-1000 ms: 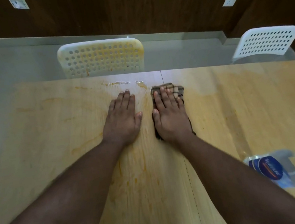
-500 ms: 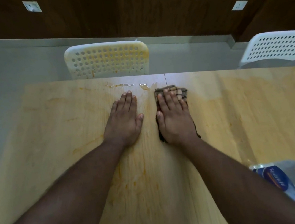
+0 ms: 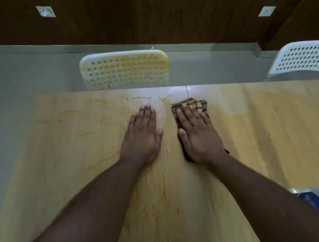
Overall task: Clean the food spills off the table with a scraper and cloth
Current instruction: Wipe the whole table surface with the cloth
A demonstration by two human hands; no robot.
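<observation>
a light wood-grain desk [image 3: 256, 129] fills most of the head view, smeared with orange-yellow food streaks [image 3: 155, 205] down its middle and left part. a thin wet line of spill [image 3: 143, 97] is seen close to the far edge, with a bright glare patch just beside it. a seam runs along the desk between the two forearms. behind the desk a white perforated chair [image 3: 124, 70] stained yellow-orange is pushed up to the far edge, and a second, cleaner white perforated chair [image 3: 305, 58] is seen at the far right. the floor [image 3: 9, 79] is grey, the wall [image 3: 161, 10] is dark wood panelling, and two white wall sockets [image 3: 45, 11] are set in it. at the lower right edge a clear plastic packet with a blue label [image 3: 317, 206] lies on the desk, blurred and partly cut off.

the left hand [image 3: 142, 137] is laid flat, palm down, on the bare desk, fingers straight and together, nothing held. the right hand [image 3: 198, 134] is laid flat, fingers straight, pressed on a dark checked cloth [image 3: 200, 103], which is spread under the palm, showing past the fingertips and at the wrist. the cloth sits just right of the seam, near the far edge, just beside the wet spill. the hands are near each other but apart. no scraper can be made out.
</observation>
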